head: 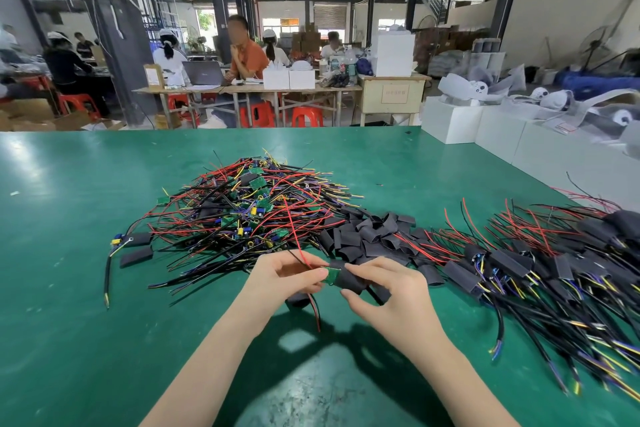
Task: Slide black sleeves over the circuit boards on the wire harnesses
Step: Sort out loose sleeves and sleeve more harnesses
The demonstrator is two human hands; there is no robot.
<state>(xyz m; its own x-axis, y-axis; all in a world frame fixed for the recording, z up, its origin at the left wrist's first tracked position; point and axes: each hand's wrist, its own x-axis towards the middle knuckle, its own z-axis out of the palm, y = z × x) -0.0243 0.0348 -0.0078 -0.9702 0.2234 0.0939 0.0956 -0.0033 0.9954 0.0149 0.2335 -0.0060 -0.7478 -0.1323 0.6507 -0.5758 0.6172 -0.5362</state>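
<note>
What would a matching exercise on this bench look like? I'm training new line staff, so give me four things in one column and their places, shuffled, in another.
Things:
1. unsleeved harness pile
2. loose black sleeves
3. sleeved harnesses
4. green circuit board

Places:
A. at the right of the green table
B. pinched in the left hand, half inside the sleeve held by the right hand
C. heaped at the table's middle, farther back
D. heaped just beyond the hands

Pairs: 1-C, 2-D, 3-A, 4-B
</note>
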